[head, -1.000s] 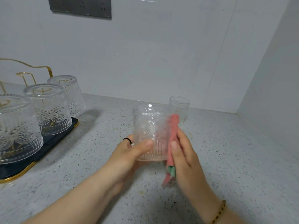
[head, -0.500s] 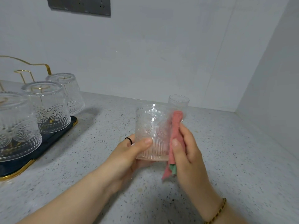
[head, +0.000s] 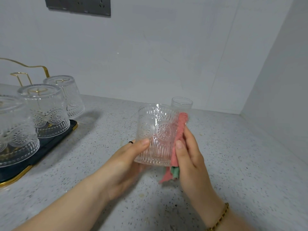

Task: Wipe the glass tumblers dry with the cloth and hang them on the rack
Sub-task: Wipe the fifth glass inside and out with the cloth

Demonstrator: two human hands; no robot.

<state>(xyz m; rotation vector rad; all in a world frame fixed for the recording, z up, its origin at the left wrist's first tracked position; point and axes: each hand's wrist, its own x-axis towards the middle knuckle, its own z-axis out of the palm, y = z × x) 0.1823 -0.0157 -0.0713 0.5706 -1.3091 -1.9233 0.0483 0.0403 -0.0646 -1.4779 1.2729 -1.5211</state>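
An embossed glass tumbler [head: 155, 133] is held upright above the counter in the middle of the view. My left hand [head: 126, 161] grips its lower left side, thumb on the front. My right hand [head: 190, 157] presses a folded pink and green cloth [head: 179, 134] against the tumbler's right side. At the left stands the rack [head: 33, 67], gold wire on a dark tray [head: 48, 144], with three tumblers [head: 45, 110] hanging upside down on it.
A small plain glass [head: 182, 104] stands on the speckled counter [head: 233, 164] just behind the held tumbler. White walls meet in a corner at the right. A grey socket plate [head: 78, 5] sits high on the back wall.
The tumbler has turned a little in my hands, and the cloth has slid slightly along its right side. Both hands stay in about the same place.
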